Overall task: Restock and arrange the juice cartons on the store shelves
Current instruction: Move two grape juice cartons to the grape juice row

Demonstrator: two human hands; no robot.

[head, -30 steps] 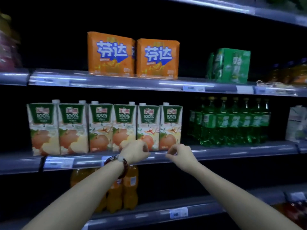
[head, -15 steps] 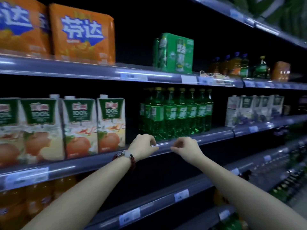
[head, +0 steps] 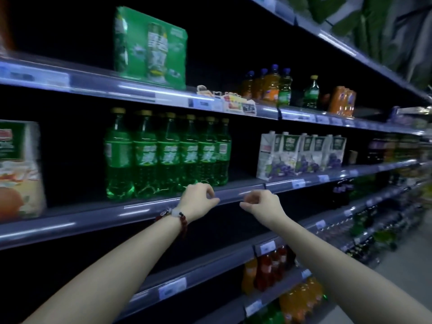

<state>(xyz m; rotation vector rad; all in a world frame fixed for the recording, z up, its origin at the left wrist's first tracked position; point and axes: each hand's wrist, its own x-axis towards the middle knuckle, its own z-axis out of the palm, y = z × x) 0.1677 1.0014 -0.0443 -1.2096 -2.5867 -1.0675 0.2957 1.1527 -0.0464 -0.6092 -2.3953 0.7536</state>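
Both hands hover at the centre of the frame, in front of the middle shelf's rail [head: 233, 195]. Left hand [head: 198, 201], with a beaded bracelet [head: 180, 217] at the wrist, and right hand [head: 261, 203] are a little apart from each other; each has its fingers loosely curled and holds nothing. Just above and left of them on that shelf stands a row of green soda bottles [head: 167, 153]. Grape juice cartons [head: 301, 154] stand in a row right of centre on the same shelf — well apart from the hands. One blurred apple juice carton [head: 19, 169] sits at the left edge. On the shelf above, a green multipack [head: 150, 45] stands upper left of centre, with orange and green bottles [head: 273, 85] further right.
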